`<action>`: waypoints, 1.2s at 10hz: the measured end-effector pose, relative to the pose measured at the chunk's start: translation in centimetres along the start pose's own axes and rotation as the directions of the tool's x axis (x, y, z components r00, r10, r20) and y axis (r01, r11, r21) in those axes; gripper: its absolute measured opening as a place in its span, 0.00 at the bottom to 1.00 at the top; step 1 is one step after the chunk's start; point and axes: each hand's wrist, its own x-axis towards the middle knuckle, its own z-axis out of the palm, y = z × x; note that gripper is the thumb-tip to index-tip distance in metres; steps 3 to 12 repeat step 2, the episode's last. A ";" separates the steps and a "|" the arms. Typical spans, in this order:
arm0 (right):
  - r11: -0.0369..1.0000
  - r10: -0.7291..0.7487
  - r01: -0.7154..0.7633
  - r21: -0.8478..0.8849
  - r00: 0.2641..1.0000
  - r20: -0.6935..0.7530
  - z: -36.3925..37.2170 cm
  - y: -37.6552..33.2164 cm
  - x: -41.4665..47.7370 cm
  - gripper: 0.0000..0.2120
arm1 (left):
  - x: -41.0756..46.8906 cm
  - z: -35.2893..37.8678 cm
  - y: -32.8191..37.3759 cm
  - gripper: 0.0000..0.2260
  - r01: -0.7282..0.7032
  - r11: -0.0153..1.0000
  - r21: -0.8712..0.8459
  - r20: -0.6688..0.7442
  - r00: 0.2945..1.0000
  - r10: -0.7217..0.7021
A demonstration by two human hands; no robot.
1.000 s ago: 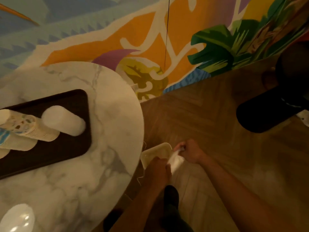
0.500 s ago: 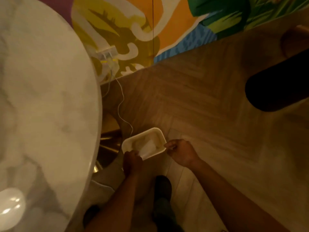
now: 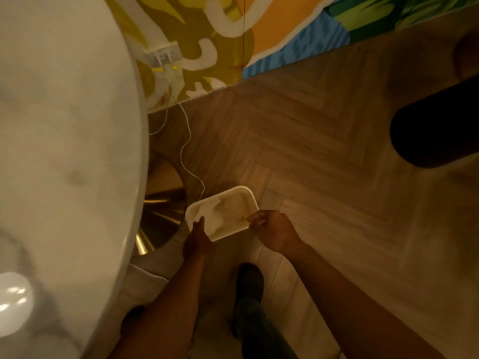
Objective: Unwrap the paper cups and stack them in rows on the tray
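A white bin (image 3: 247,196) stands on the wooden floor beside the table's base, with the crumpled clear wrapper (image 3: 216,216) lying inside it. My left hand (image 3: 197,237) hovers at the bin's near left rim with its fingers straight and nothing in it. At the bin's right rim is my right hand (image 3: 273,229), its fingers curled, with nothing visible in them. The tray and the paper cups are out of view.
The round marble table (image 3: 64,151) fills the left side, with its gold base (image 3: 160,211) below. A white cable (image 3: 185,143) runs from a wall socket (image 3: 166,57) down to the floor. A dark stool (image 3: 435,130) stands at right. My shoe (image 3: 248,281) is below the bin.
The view swung right and down, so the tray and cups left the frame. Both hands carried the wrapper to the bin and let it go; my left hand's fingers have straightened.
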 end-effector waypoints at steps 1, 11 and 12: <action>1.000 0.003 -0.003 0.016 1.000 -0.004 -0.1 -1.5 -1.5 0.09 | -1.0 -0.9 -1.6 0.36 -0.115 0.993 -0.006 0.148 0.982 0.114; 1.000 -0.003 0.004 0.028 1.000 -0.010 -0.3 -3.5 -3.3 0.09 | -2.7 -1.9 -2.3 0.29 -0.108 0.994 -0.023 0.189 0.976 0.110; 1.000 -0.003 0.004 0.028 1.000 -0.010 -0.3 -3.5 -3.3 0.09 | -2.7 -1.9 -2.3 0.29 -0.108 0.994 -0.023 0.189 0.976 0.110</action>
